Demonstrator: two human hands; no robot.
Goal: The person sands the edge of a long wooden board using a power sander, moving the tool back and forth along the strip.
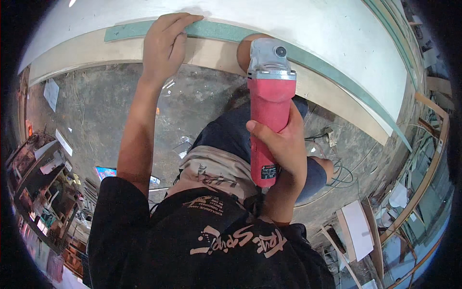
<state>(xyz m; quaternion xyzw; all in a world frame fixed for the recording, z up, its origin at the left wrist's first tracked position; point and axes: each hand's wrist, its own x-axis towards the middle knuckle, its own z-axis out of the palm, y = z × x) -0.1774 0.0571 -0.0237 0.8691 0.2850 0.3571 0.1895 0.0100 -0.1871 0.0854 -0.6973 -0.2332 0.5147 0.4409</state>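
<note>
Head view: a red-bodied angle grinder with a silver metal gear head (270, 106) stands just right of the frame's centre, its head toward the top. A rounded, brown, disc-like shape (244, 54) shows from behind the metal head. The person's right hand (286, 144) is wrapped around the red body, thumb lying across its upper face and the fingers mostly hidden beneath it.

At the upper left of centre, the left hand (166, 45) lies over a long, narrow, green strip (221, 29), its index finger stretched to the right and the others bent; whether they grip the strip or only press it, I cannot tell. The strip runs along a pale beige, wood-like band (106, 52), beside a broad white panel (327, 24) filling the top of the frame.

Below spreads a stained grey floor (115, 91). A loop of thin dark cable (342, 177) lies right of centre, and a white rectangular sheet (357, 231) sits at the lower right. The person's black printed T-shirt (159, 241) fills the bottom.
</note>
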